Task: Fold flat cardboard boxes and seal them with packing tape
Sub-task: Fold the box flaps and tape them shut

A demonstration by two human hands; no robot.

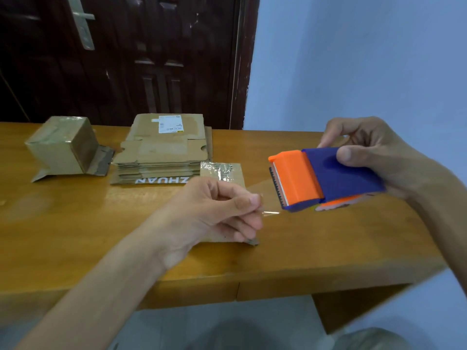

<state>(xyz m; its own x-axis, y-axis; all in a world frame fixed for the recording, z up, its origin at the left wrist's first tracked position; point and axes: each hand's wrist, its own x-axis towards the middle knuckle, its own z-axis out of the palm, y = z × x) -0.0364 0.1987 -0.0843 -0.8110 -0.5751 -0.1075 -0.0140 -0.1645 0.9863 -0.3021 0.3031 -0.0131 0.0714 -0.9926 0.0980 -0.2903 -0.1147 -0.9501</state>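
Observation:
My right hand (374, 157) grips a blue and orange tape dispenser (326, 178) above the right part of the wooden table (316, 243). My left hand (214, 210) pinches the free end of the clear tape (265, 198), which stretches from the dispenser's toothed edge. Under my left hand lies a flat cardboard piece (232, 173), mostly hidden. A stack of flat cardboard boxes (164, 152) sits behind it. A folded cardboard box (63, 145), taped on top, stands at the far left with loose flaps at its base.
A dark wooden door (126, 59) stands behind the table, and a pale blue wall (366, 59) lies to the right. The table's front edge (227, 289) runs below my hands, with grey floor (227, 324) beneath.

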